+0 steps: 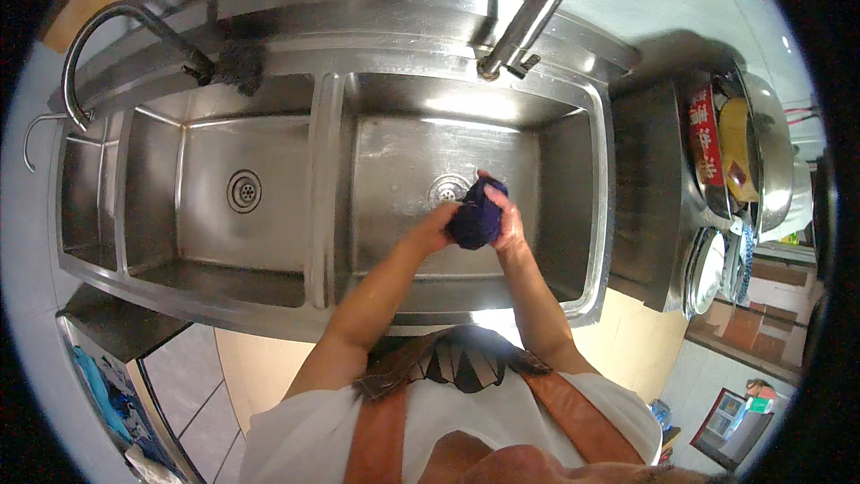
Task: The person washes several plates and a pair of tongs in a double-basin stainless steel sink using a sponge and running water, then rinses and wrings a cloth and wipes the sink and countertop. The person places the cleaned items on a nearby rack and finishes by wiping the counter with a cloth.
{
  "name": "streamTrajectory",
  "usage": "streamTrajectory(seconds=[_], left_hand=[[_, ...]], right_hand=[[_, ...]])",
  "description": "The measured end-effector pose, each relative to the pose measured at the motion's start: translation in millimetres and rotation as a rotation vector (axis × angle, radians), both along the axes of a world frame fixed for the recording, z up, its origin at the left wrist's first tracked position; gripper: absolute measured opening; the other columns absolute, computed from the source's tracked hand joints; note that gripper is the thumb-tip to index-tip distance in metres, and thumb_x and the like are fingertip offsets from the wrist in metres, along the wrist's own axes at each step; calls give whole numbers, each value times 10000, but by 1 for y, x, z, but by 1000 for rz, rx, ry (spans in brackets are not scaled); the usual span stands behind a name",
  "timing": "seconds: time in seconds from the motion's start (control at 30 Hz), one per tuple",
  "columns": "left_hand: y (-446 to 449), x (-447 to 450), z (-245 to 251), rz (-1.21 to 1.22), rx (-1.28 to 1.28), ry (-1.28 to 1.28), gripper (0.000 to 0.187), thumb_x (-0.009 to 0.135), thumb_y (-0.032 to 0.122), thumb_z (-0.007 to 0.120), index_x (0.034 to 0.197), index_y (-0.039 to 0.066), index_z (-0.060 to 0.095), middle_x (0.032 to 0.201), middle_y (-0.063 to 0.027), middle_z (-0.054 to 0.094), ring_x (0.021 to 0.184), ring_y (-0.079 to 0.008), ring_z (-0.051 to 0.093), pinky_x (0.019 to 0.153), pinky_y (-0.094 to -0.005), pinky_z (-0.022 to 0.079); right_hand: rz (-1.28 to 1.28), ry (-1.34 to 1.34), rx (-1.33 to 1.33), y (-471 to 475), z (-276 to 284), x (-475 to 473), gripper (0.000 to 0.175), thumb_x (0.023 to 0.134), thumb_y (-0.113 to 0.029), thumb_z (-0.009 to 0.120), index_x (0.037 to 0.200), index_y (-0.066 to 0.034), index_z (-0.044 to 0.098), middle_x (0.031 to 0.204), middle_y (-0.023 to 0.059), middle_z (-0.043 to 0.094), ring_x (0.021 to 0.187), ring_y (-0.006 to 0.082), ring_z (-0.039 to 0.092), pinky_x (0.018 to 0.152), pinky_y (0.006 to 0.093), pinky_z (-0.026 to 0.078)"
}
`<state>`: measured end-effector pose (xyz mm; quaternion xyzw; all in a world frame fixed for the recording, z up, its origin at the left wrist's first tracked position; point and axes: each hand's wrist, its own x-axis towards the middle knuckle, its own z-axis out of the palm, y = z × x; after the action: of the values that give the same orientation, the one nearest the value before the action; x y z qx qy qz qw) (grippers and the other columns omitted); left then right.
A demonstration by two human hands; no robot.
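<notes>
Both my hands grip a bunched dark purple cloth (476,220) above the right basin of a stainless steel sink (393,154). My left hand (440,223) presses on its left side. On the cloth's right side, my right hand (508,220) has its fingers curled round it. Just behind the cloth, a round drain strainer (446,192) shows partly in the basin floor. The cloth hides part of my fingers on both hands.
A steel faucet (534,10) rises behind the right basin, a curved faucet (127,8) at the left. A dark scouring pad (242,66) rests on the back ledge. To the right, plates (707,273) and a metal basin (772,154) with packets stand on a surface.
</notes>
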<state>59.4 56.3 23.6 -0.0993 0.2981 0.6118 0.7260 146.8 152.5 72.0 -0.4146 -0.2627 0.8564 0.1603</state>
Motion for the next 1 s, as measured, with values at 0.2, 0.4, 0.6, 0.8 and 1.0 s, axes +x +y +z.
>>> streamTrajectory(seconds=[0.2,0.4,0.6,0.8,1.0], left_hand=[[-4,-1,64,219,271,-465,566,791,554,438,1070,69,523,1051,-86,557,959,-228,535,817,-391,447],[28,-6,125,764,92,853,176,754,49,496,902,-19,561,848,-89,591,860,-205,568,810,-309,435],[22,-4,124,748,608,1596,425,541,114,667,930,45,510,906,-108,531,833,-216,542,755,-295,439],[9,-8,103,133,1304,2265,135,406,194,579,429,92,494,713,-135,530,688,-267,549,572,-336,484],[16,-34,114,-217,1126,2231,133,451,182,649,523,103,570,716,-129,569,652,-312,530,530,-352,477]], right_hand=[[158,-71,1594,-7,66,-25,176,685,-81,644,831,-25,564,762,101,561,717,240,563,663,306,458],[-491,206,472,-25,97,-49,157,703,-63,578,808,-77,462,738,28,495,657,158,511,639,310,453],[574,178,756,20,91,-59,336,750,-235,530,1048,-80,527,733,43,533,671,142,519,639,262,426],[1558,-41,957,12,61,-73,180,698,-216,617,797,-66,629,663,15,553,592,131,487,588,287,407],[1281,-88,539,20,45,-90,373,821,-393,486,1005,-90,599,773,25,564,685,99,496,638,273,418]])
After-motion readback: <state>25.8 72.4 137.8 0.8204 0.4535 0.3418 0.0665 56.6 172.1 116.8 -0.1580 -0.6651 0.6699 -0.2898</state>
